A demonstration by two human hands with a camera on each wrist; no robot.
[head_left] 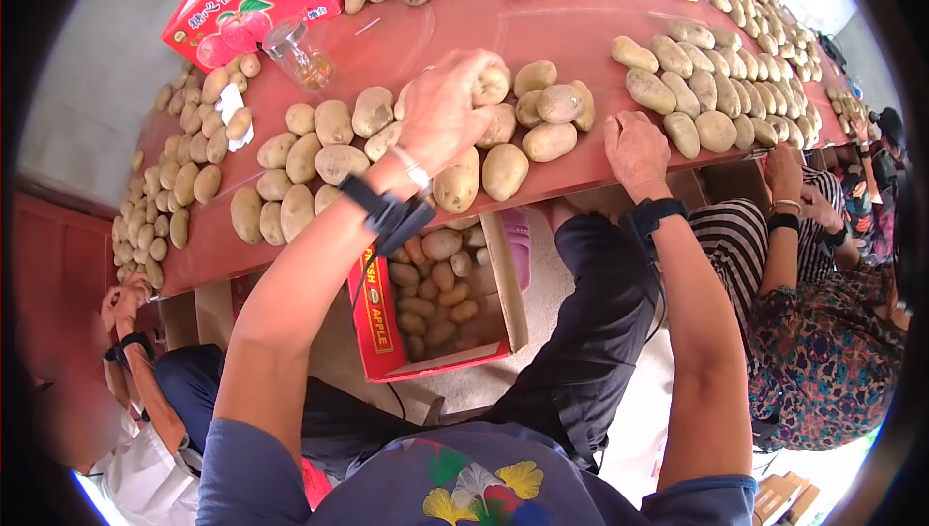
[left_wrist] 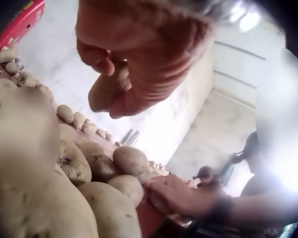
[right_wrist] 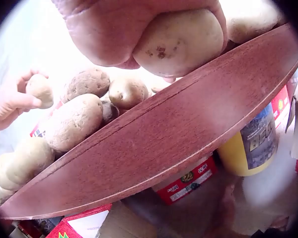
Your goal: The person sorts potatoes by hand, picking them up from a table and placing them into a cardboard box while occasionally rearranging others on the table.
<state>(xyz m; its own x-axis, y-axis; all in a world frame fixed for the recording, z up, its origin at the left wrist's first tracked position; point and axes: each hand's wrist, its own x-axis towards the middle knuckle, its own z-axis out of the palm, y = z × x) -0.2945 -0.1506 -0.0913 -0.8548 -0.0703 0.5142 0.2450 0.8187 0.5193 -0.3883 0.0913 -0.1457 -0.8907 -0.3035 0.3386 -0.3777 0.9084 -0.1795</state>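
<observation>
Head view: my left hand (head_left: pixel 447 105) is holding a potato (head_left: pixel 492 86) above other potatoes (head_left: pixel 550 142) on the red table (head_left: pixel 464 21); my right hand (head_left: pixel 637 151) is resting by the near edge. Left wrist view: my left hand is pinching that potato, fingers bent. Right wrist view: my right hand is gripping another potato (right_wrist: pixel 183 44) in curled fingers.

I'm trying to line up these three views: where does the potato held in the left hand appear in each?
Head: the potato is in the upper half, just right of centre, in the left hand.
Left wrist: upper half, left of centre, partly hidden by the fingers.
Right wrist: upper half, near the left edge.
Shared landmark: the reddish table, with potatoes on it.
</observation>
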